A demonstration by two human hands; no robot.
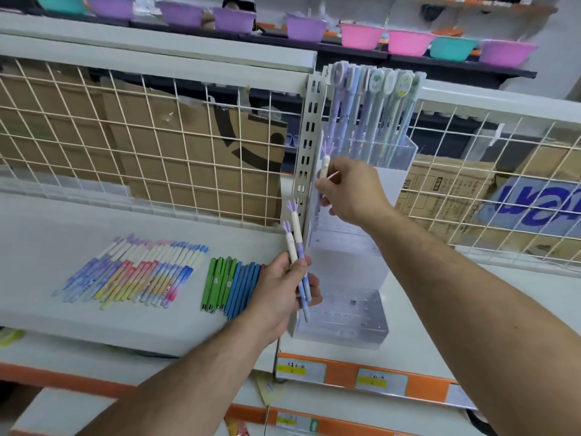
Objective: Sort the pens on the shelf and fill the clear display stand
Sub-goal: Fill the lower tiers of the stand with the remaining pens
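- Pens point(295, 237), two, stand near upright, tufted caps up, gripped by left hand point(279, 291).
- Right hand point(352, 190) pinches one upright pen point(324, 165) beside clear display stand point(345, 313).

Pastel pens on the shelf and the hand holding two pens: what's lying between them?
In the head view, green pens and blue pens lie between the pastel pens and the left hand.

Pastel pens point(135, 272) and green and blue pens point(232, 284) lie in rows on the shelf point(47, 234); the clear display stand point(342, 262) holds upright pens point(374, 114) in its top tier
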